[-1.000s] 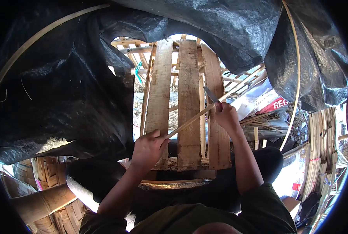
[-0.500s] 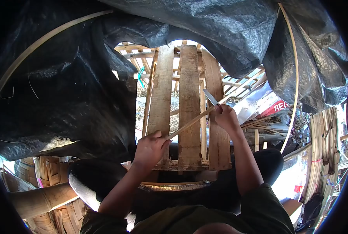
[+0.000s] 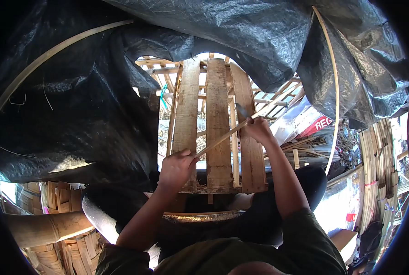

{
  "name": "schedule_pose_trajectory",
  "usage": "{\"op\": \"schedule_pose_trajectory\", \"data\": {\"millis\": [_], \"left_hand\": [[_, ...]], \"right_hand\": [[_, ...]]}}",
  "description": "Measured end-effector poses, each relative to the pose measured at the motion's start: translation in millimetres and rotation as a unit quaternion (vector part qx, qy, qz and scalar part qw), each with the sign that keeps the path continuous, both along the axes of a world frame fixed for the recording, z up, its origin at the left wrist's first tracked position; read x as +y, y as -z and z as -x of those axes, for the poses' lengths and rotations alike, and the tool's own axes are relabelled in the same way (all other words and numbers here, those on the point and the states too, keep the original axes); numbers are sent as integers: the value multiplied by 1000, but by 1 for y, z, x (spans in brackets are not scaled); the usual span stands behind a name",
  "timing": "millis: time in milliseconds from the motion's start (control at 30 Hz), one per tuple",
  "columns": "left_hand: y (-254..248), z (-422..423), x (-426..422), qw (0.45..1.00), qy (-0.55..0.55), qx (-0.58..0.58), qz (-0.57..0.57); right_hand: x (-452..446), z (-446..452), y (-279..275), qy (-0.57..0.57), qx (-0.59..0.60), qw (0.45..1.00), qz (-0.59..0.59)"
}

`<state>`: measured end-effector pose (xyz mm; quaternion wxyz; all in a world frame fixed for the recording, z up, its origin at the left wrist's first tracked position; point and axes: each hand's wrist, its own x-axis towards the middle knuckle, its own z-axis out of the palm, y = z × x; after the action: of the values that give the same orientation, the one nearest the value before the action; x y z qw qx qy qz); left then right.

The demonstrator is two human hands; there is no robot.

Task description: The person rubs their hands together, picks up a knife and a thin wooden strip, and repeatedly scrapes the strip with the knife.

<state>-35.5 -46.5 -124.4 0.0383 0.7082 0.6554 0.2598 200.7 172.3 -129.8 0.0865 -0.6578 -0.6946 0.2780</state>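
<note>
left hand (image 3: 176, 170), centre: closed round wooden strip (image 3: 220, 140) | right hand (image 3: 258, 130), right of centre: gripping knife (image 3: 242, 111) against wooden strip | wooden strip: slanting mid-frame above boards (image 3: 217, 91) | black tarp (image 3: 66, 119): upper left

Strong light enters from beyond the slats (image 3: 278, 103), washing out the gaps around the planks (image 3: 217, 98). The tarp (image 3: 62, 123) sinks to near black on the left, with glossy glare on its upper folds. A patch (image 3: 339, 204) at lower right burns to white. The shirt (image 3: 213, 256) lies in shade. The blade (image 3: 242, 111) looks smeared; both hands (image 3: 177, 169) are fairly sharp. Wide-lens distortion bends the edges, and black rounds off the corners.
</note>
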Motion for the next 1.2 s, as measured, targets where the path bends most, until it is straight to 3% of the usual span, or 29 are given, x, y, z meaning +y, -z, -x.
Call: {"op": "schedule_pose_trajectory", "data": {"millis": [67,200,267,367,533,867,1200], "left_hand": [[5,2,1,1000,5,-26,-15],[2,1,0,1000,6,-17,-13],[8,2,0,1000,1,-1,-20],[10,-2,-2,999,6,9,-39],[8,-5,-6,1000,18,6,0],[7,-3,-3,1000,18,24,1],[4,0,-3,1000,5,19,-2]], "right_hand": [[-7,9,-3,9,1,999,40],[-41,28,7,-37,-2,998,-59],[-59,35,-11,-47,5,997,-57],[-54,27,4,-69,5,995,-70],[-60,21,-2,-73,-1,997,-22],[-72,20,3,-84,49,993,-65],[-70,28,-15,-79,21,996,-27]]}}
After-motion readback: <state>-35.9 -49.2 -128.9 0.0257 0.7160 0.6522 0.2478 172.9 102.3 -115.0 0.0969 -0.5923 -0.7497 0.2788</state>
